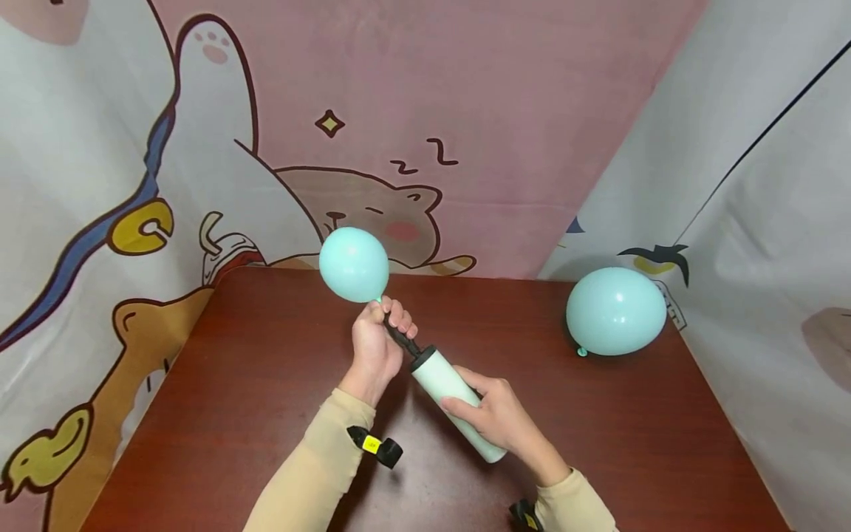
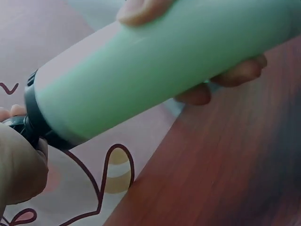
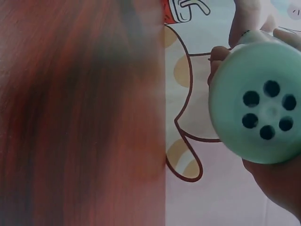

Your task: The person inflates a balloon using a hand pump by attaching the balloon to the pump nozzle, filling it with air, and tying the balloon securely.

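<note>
A dark reddish-brown wooden table (image 1: 279, 362) lies below, backed by a pink and white cartoon-printed cloth (image 1: 505, 111). Near the table's far right corner rests a knotted, rounded light-turquoise rubber balloon (image 1: 616, 312), well apart from both hands. A small black wrist camera (image 1: 388, 452) sits at the left cuff, another at the right.

A pale mint-green plastic cylindrical hand pump (image 1: 442, 379) with a black end cap and nozzle slants between the hands above the table; its round near end shows six dark holes. At the nozzle end is a smaller, round light-turquoise rubber balloon (image 1: 354, 264). The left hand (image 1: 377, 343) curls its fingers round the nozzle and the balloon's neck, partly hiding their join. The right hand (image 1: 492, 410) grips the pump's barrel, thumb on one side, fingers wrapped on the other.
</note>
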Demonstrator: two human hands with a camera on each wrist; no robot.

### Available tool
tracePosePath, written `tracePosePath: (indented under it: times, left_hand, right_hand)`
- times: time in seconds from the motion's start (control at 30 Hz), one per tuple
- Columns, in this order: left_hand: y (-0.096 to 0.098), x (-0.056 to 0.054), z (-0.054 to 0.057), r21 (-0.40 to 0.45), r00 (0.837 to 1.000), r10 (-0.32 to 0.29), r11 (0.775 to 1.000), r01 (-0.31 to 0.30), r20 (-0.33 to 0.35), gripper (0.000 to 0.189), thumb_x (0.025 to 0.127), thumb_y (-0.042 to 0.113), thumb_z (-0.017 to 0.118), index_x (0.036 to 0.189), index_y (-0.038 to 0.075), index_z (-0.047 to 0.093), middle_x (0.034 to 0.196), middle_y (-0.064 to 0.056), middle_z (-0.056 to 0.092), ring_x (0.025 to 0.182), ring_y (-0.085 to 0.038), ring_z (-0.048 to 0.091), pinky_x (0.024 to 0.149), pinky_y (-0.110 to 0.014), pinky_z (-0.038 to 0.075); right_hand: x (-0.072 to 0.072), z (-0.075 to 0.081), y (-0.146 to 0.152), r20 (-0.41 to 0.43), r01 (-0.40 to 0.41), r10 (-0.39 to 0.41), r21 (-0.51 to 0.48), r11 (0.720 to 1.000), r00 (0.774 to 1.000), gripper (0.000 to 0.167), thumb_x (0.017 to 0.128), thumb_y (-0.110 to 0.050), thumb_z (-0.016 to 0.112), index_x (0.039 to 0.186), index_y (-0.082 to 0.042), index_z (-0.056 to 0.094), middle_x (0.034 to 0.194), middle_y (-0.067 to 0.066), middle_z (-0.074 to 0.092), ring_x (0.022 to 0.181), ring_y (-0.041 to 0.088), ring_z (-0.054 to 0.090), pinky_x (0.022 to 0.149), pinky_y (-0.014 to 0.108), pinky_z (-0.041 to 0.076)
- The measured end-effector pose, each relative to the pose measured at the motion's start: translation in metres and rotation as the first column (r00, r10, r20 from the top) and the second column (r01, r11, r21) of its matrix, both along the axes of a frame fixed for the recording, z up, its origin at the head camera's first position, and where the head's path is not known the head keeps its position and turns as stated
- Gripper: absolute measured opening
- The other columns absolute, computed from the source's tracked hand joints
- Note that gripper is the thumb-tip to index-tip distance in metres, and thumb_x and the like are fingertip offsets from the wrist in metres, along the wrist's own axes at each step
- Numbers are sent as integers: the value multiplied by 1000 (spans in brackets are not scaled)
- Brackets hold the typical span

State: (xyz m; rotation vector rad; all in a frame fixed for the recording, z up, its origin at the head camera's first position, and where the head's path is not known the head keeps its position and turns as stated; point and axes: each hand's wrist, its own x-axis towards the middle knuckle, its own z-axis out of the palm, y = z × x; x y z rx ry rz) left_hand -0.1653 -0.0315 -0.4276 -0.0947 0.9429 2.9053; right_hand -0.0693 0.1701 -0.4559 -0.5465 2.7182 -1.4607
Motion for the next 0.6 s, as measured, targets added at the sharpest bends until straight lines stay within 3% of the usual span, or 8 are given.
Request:
tracePosePath:
  times: [0.37, 0.47, 0.6]
  left_hand:
    - [-59, -30, 21, 75, 992, 125, 989, -125, 2, 44, 106, 5, 17, 70, 15, 40, 56, 2, 38, 51, -12, 37, 48, -25, 33]
    - [-58, -30, 21, 75, 990, 139, 988, -139, 5, 44, 106, 5, 17, 70, 16, 39, 57, 3, 37, 51, -12, 36, 49, -25, 32]
    - [-39, -22, 15, 63, 992, 129, 990, -128, -6, 40, 105, 5, 19, 70, 16, 38, 57, 3, 37, 52, -12, 35, 49, -24, 31]
  right_hand:
    - [15, -6, 33, -7, -94, 95, 29, 995, 995, 45, 91, -22, 80, 133, -10, 68, 109, 5, 76, 80, 3, 65, 67, 26, 55]
    - [12, -6, 33, -34, -106, 108, 34, 994, 994, 44, 91, -21, 80, 132, -10, 69, 107, 4, 76, 79, 3, 64, 66, 26, 55]
    - [3, -5, 22, -70, -85, 88, 53, 995, 994, 44, 90, -21, 81, 130, -8, 70, 107, 5, 76, 78, 3, 63, 66, 25, 53]
